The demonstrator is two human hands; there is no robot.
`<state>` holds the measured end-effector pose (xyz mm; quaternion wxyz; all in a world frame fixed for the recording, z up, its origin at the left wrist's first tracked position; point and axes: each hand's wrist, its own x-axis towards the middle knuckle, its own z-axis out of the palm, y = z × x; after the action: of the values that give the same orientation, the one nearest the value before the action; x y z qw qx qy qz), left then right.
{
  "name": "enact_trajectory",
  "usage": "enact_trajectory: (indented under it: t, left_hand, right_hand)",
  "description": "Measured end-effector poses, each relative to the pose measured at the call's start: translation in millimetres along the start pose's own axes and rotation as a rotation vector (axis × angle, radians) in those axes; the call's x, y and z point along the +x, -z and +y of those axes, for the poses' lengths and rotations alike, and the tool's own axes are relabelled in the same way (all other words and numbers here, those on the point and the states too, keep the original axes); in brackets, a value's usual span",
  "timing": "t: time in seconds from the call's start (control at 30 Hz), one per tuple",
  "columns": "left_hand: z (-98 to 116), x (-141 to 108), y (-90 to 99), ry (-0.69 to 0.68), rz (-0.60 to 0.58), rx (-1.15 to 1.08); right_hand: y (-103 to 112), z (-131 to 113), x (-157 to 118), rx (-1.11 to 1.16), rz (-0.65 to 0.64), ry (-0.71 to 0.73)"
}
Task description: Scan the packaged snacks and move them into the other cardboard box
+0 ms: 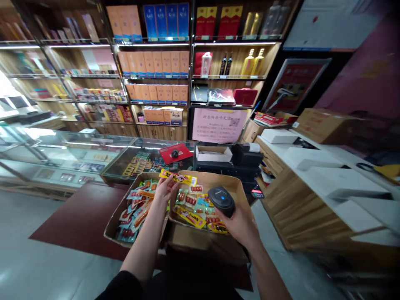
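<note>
Between the fingers of my left hand (166, 189) is a yellow snack packet (183, 178), held level above the two boxes with its white barcode end pointing right. My right hand (240, 225) is wrapped round a black barcode scanner (221, 200), whose head is over the right cardboard box (236, 185). Inside that box lie several wrapped sausages (191, 200) and a yellow packet (190, 216). The left cardboard box (110, 227) is fuller, with many packed sausages (142, 214); my left forearm hides part of it.
Beyond the boxes is a glass display counter (120, 150) bearing a red sheet (184, 152), a white open box (214, 154) and a black printer-like machine (246, 155). White boxes (304, 160) stand on a wooden cabinet (287, 208) at right. Shelves of boxed goods (153, 62) line the back wall.
</note>
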<state>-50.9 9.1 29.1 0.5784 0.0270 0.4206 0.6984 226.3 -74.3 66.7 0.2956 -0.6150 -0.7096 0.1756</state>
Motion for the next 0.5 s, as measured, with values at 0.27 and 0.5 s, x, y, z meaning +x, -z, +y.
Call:
enact_trajectory:
  t: [0.27,0.5]
  left_hand:
    - [80,-6,82.0,-0.263,0.152,-0.003]
    - [111,2,105.6,-0.298,0.158,0.057]
  right_hand:
    - [-21,-1,15,-0.075,-0.021,-0.040]
    - [-36,-6,22,-0.156,-0.004,-0.126]
